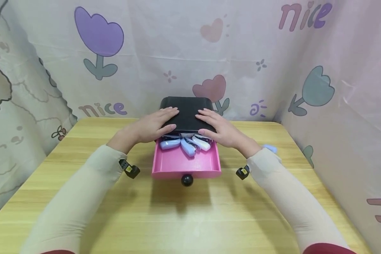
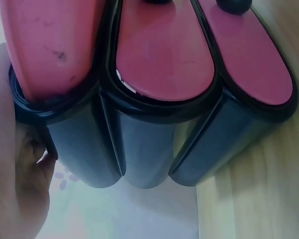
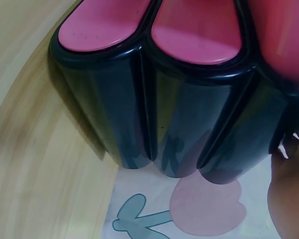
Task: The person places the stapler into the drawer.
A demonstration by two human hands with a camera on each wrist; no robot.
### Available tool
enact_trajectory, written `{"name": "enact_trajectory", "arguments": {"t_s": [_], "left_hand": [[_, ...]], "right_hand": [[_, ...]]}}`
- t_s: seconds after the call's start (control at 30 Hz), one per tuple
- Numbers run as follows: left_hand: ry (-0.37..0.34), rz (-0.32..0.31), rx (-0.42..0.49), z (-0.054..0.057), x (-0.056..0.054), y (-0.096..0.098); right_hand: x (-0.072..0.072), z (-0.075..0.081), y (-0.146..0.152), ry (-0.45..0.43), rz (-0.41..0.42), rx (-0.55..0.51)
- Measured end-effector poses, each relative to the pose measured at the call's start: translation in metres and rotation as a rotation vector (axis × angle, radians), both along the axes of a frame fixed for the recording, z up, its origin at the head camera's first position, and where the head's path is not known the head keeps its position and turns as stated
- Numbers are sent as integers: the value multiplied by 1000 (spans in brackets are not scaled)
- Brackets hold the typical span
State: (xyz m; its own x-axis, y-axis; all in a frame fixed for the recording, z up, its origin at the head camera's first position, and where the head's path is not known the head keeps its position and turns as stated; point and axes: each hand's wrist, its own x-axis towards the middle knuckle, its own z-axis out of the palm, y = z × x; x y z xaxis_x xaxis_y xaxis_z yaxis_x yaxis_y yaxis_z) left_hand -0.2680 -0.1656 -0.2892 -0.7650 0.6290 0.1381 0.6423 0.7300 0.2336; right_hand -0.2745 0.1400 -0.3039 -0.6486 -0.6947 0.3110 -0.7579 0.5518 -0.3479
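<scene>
Both of my hands rest on top of a black drawer cabinet (image 1: 188, 114), fingers straight and thumbs at its front edge. My left hand (image 1: 150, 125) lies over the left side, my right hand (image 1: 220, 127) over the right. Between and below them, the pink top drawer (image 1: 190, 163) is pulled out, with a black knob (image 1: 187, 180) on its front. Toward its back sit small staplers: a light blue one (image 1: 170, 144) at left, another light blue stapler (image 1: 188, 147) in the middle, and a white stapler (image 1: 202, 144). The wrist views show two pink lower drawers (image 2: 164, 59) pushed in.
The cabinet stands at the back of a wooden table (image 1: 187, 225). A light blue object (image 1: 270, 148) lies to the right, partly hidden behind my right sleeve. A printed curtain (image 1: 165, 42) hangs behind the table and along its sides.
</scene>
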Motion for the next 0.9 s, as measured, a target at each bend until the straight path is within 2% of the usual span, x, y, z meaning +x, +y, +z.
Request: {"name": "enact_trajectory", "arguments": {"t_s": [0.27,0.53,0.73,0.9], "left_hand": [[17,2,32,-5,-2,0],[24,-9,61,-5,-1,0],[9,-10,64,-5,0,-1],[12,-8,61,-6,-2,-1]], "right_hand": [[12,-6,13,51,2,13],[22,-9,29,-37,-45,3],[30,-9,48,-46,-79,-17],[37,-18,68,-92,-160,-41]]}}
